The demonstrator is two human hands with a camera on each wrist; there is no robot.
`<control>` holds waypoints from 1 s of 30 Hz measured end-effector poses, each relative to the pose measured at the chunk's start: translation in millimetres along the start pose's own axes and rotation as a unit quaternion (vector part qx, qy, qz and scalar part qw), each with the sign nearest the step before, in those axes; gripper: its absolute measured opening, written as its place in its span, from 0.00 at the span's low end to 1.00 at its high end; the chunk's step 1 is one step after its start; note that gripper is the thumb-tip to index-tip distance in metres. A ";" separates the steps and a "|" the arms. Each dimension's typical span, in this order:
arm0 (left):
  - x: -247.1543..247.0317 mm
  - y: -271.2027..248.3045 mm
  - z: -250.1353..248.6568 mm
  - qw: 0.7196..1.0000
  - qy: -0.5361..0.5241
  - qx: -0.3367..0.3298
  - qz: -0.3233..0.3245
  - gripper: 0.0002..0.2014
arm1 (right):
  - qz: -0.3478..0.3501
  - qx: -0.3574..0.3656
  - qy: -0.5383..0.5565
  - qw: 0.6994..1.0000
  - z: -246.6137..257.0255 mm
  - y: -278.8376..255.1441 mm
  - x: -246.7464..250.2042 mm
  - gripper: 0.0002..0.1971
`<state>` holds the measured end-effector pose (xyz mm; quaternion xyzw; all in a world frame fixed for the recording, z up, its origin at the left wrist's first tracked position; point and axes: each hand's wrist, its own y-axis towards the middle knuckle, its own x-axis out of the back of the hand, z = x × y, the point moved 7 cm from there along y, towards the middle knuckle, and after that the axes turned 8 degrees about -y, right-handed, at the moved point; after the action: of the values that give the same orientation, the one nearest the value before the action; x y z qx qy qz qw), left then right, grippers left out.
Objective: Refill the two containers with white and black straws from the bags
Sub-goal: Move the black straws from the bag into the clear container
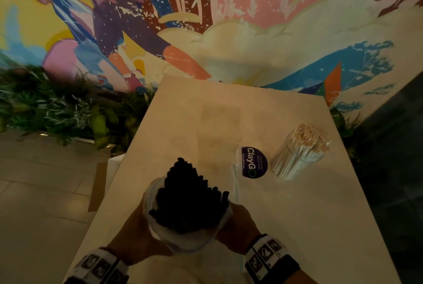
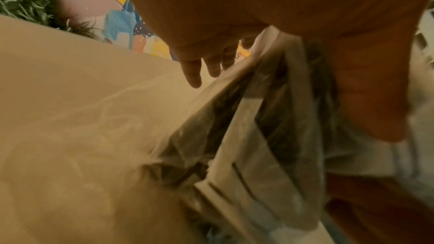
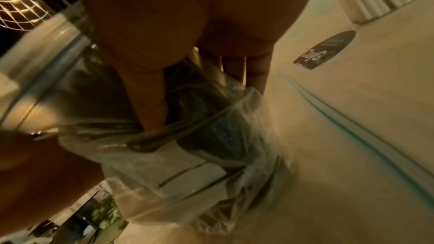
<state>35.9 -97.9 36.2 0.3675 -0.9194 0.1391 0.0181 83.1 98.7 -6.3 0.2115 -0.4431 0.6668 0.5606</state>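
- My left hand point(image 1: 135, 233) and right hand point(image 1: 238, 226) wrap the clear bag point(image 1: 183, 243) from either side, at the near end of the table point(image 1: 297, 226).
- Left wrist view: thumb pressed on the plastic, fingers point(image 2: 192, 75) curled round the far side. Grip is on the bag.
- Right wrist view: thumb down along the plastic, fingers point(image 3: 258, 79) behind it. Same grip.
- Bag is thin, crinkled, bunched low round the bundle; can't tell if its base touches the table.
- Black straws point(image 1: 190, 201) stand upright in it, packed tight, tops stepped and sticking well above the plastic.
- White straws point(image 1: 304, 148) fill a clear container point(image 1: 295, 164) further out on my right, well apart from the bag, fanned and leaning.
- Between the two: a round dark sticker point(image 1: 254, 162) reading "ClayG…", on a clear flat piece whose shape I can't make out.
- Mural wall point(image 1: 206, 20) past the table's far edge, plants point(image 1: 45, 105) to the left.
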 end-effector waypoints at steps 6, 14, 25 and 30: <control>5.0 10.8 -16.3 0.990 -0.043 -0.081 -0.104 0.72 | 0.026 0.030 -0.074 0.996 19.3 12.9 5.4 0.32; 3.8 25.2 -5.6 0.954 -0.276 -0.080 -0.088 0.42 | 0.072 0.028 -0.108 0.991 5.1 11.4 -5.3 0.35; -5.3 15.1 20.2 0.971 -0.200 -0.010 -0.128 0.44 | 0.094 -0.023 0.015 0.995 -22.4 -27.4 22.9 0.69; -16.0 18.5 30.8 0.908 -0.406 0.050 -0.088 0.19 | -0.013 0.078 0.156 0.985 8.4 -38.8 50.6 0.68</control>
<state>37.1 -82.6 -0.1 0.4719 -0.8031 0.0217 -0.3631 103.4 119.3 51.2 0.1537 -0.2937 0.7167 0.6135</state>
